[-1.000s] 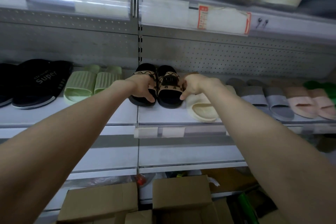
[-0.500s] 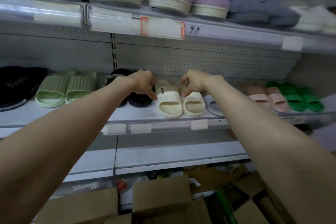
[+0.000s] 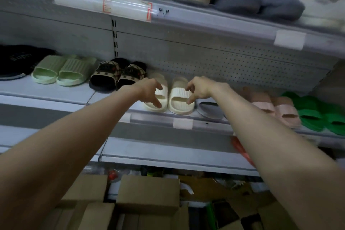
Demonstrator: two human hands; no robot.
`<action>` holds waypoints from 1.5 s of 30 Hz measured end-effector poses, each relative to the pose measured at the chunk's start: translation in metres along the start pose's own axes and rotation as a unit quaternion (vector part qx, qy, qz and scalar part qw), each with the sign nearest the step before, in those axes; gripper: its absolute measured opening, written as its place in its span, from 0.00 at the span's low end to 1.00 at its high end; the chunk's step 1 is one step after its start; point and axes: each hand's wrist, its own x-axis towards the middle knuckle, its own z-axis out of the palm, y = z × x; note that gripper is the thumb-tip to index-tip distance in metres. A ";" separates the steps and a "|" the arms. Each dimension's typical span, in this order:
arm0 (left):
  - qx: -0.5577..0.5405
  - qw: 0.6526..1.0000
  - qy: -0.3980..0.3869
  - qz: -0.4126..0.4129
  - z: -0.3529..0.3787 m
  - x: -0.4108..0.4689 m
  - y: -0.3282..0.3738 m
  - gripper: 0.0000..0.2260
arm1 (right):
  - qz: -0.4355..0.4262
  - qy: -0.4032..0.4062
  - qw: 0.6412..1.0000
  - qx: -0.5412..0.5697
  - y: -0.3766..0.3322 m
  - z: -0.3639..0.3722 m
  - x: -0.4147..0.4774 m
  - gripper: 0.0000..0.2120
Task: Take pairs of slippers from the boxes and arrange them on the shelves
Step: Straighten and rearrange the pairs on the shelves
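Shelf (image 3: 56, 91): cream slippers (image 3: 180, 99) paired at the front edge.
Left hand (image 3: 148, 91): fingers (image 3: 156, 103) half-curled across left strap; grip unclear.
Right hand (image 3: 200, 88): likewise, right strap.

I see the cream slippers (image 3: 179, 97) as a pair, side by side and nearly touching, flat on their soles, open toes toward me, near the middle shelf's (image 3: 56, 90) front edge.

Cannot read the blurred price label (image 3: 127, 6). Grey slipper (image 3: 209, 111) mostly hidden behind right forearm (image 3: 242, 117); black slipper (image 3: 15, 61) cut off at left edge; cream slippers (image 3: 178, 93) partly under left hand (image 3: 148, 91) and right hand (image 3: 199, 89).
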 end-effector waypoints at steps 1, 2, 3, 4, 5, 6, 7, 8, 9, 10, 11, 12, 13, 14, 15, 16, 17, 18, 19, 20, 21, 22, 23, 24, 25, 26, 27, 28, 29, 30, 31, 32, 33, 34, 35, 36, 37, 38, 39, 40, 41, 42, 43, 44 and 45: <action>0.000 1.000 -0.003 -0.008 0.004 0.001 0.001 0.34 | -0.002 -0.005 1.000 0.005 0.005 0.003 0.002 0.32; 0.001 1.000 -0.006 -0.015 0.008 0.004 0.002 0.34 | -0.005 -0.009 1.000 0.011 0.010 0.006 0.004 0.32; 0.003 1.000 -0.007 -0.021 0.012 0.006 0.001 0.35 | -0.008 -0.008 1.000 0.017 0.015 0.009 0.007 0.33; 0.006 1.000 -0.007 -0.027 0.015 0.010 0.001 0.36 | -0.011 -0.004 1.000 0.024 0.019 0.012 0.010 0.33; 0.008 0.999 -0.006 -0.033 0.019 0.013 0.001 0.37 | -0.014 -0.001 0.999 0.032 0.023 0.015 0.013 0.34; 0.009 0.999 -0.005 -0.040 0.023 0.016 0.001 0.38 | -0.015 0.001 0.999 0.040 0.026 0.018 0.016 0.35; 0.009 0.999 -0.005 -0.045 0.026 0.019 0.001 0.38 | -0.018 0.001 0.999 0.047 0.029 0.022 0.019 0.36; 0.009 0.999 -0.004 -0.048 0.029 0.021 0.001 0.39 | -0.020 -0.002 0.999 0.051 0.031 0.025 0.022 0.36; 0.007 0.999 -0.002 -0.051 0.032 0.024 0.000 0.39 | -0.024 -0.005 0.998 0.052 0.032 0.029 0.025 0.37; 0.006 0.998 0.000 -0.055 0.035 0.026 -0.001 0.40 | -0.028 -0.008 0.998 0.051 0.033 0.032 0.028 0.38; 0.005 0.998 0.001 -0.060 0.037 0.028 -0.003 0.40 | -0.032 -0.009 0.998 0.049 0.033 0.035 0.030 0.40; 0.004 0.998 0.000 -0.064 0.039 0.030 -0.005 0.41 | -0.034 -0.008 0.998 0.047 0.033 0.038 0.033 0.41; 0.003 0.998 -0.001 -0.067 0.041 0.033 -0.007 0.41 | -0.035 -0.005 0.998 0.045 0.033 0.041 0.036 0.42; 0.001 0.998 -0.003 -0.070 0.042 0.036 -0.010 0.41 | -0.037 -0.002 0.998 0.041 0.033 0.044 0.040 0.43; -0.001 0.997 -0.003 -0.071 0.044 0.039 -0.012 0.42 | -0.038 0.002 0.999 0.037 0.033 0.047 0.043 0.44; -0.002 0.997 -0.004 -0.073 0.045 0.042 -0.014 0.42 | -0.037 0.005 0.999 0.033 0.033 0.049 0.046 0.45; -0.002 0.997 -0.003 -0.075 0.046 0.046 -0.016 0.42 | -0.037 0.008 0.999 0.030 0.033 0.051 0.048 0.45; 0.000 0.997 -0.004 -0.077 0.047 0.048 -0.018 0.42 | -0.034 0.010 0.999 0.029 0.033 0.054 0.051 0.46; 0.001 0.997 -0.004 -0.078 0.048 0.051 -0.019 0.43 | -0.031 0.010 0.999 0.030 0.034 0.055 0.054 0.46; 0.003 0.997 -0.004 -0.078 0.049 0.054 -0.020 0.43 | -0.026 0.009 0.999 0.031 0.033 0.057 0.056 0.46; 0.007 0.997 -0.003 -0.076 0.050 0.056 -0.022 0.43 | -0.021 0.008 0.999 0.030 0.033 0.060 0.059 0.46; 0.013 0.997 -0.001 -0.073 0.051 0.058 -0.023 0.43 | -0.017 0.007 0.999 0.026 0.032 0.062 0.061 0.46; 0.018 0.997 0.003 -0.069 0.052 0.059 -0.025 0.42 | -0.012 0.007 1.000 0.022 0.031 0.064 0.063 0.47; 0.022 0.998 0.008 -0.064 0.053 0.060 -0.026 0.42 | -0.007 0.009 1.000 0.018 0.030 0.065 0.064 0.47; 0.025 0.998 0.013 -0.057 0.053 0.061 -0.028 0.41 | -0.002 0.012 1.000 0.013 0.028 0.066 0.066 0.48; 0.028 0.998 0.017 -0.051 0.053 0.062 -0.029 0.40 | 0.001 0.016 1.000 0.008 0.028 0.067 0.067 0.48; 0.031 0.998 0.020 -0.046 0.052 0.063 -0.031 0.40 | 0.005 0.019 1.000 0.004 0.027 0.068 0.068 0.47; 0.034 0.998 0.023 -0.041 0.052 0.064 -0.032 0.39 | 0.007 0.023 1.000 0.002 0.027 0.069 0.069 0.47; 0.036 0.998 0.025 -0.038 0.051 0.066 -0.034 0.39 | 0.010 0.026 1.000 0.002 0.027 0.070 0.070 0.47; 0.036 0.998 0.027 -0.035 0.051 0.068 -0.034 0.38 | 0.013 0.028 1.000 0.004 0.027 0.071 0.071 0.46; 0.037 0.998 0.027 -0.032 0.050 0.069 -0.035 0.38 | 0.016 0.030 0.999 0.007 0.026 0.071 0.072 0.46; 0.038 0.999 0.026 -0.029 0.050 0.071 -0.036 0.37 | 0.020 0.031 0.999 0.010 0.026 0.071 0.074 0.45; 0.038 0.999 0.025 -0.025 0.049 0.072 -0.036 0.37 | 0.023 0.032 0.999 0.012 0.026 0.071 0.075 0.45; 0.035 0.999 0.026 -0.021 0.049 0.074 -0.037 0.36 | 0.025 0.034 0.999 0.015 0.026 0.071 0.076 0.45; 0.030 0.999 0.027 -0.018 0.048 0.075 -0.037 0.36 | 0.028 0.035 0.999 0.018 0.026 0.070 0.077 0.44; 0.026 0.999 0.029 -0.016 0.048 0.077 -0.038 0.36 | 0.030 0.036 0.999 0.021 0.026 0.069 0.077 0.44; 0.023 0.999 0.029 -0.015 0.048 0.078 -0.039 0.35 | 0.032 0.036 0.999 0.022 0.025 0.068 0.078 0.44; 0.021 0.999 0.030 -0.014 0.048 0.080 -0.039 0.35 | 0.033 0.034 0.999 0.022 0.025 0.067 0.079 0.44; 0.020 0.999 0.030 -0.013 0.048 0.082 -0.040 0.35 | 0.035 0.033 0.999 0.022 0.025 0.067 0.080 0.43; 0.019 0.999 0.030 -0.012 0.048 0.084 -0.041 0.35 | 0.038 0.033 0.998 0.023 0.025 0.067 0.081 0.43; 0.019 0.999 0.029 -0.011 0.048 0.086 -0.042 0.35 | 0.039 0.033 0.998 0.026 0.025 0.066 0.082 0.43; 0.021 0.999 0.028 -0.009 0.047 0.088 -0.042 0.35 | 0.041 0.034 0.998 0.028 0.025 0.066 0.084 0.42; 0.023 0.999 0.026 -0.006 0.047 0.089 -0.043 0.36 | 0.044 0.034 0.998 0.030 0.025 0.066 0.085 0.42; 0.024 0.999 0.025 -0.003 0.047 0.091 -0.043 0.36 | 0.047 0.033 0.998 0.031 0.025 0.065 0.086 0.42; 0.024 0.999 0.025 -0.001 0.047 0.092 -0.044 0.36 | 0.049 0.032 0.998 0.032 0.024 0.065 0.087 0.41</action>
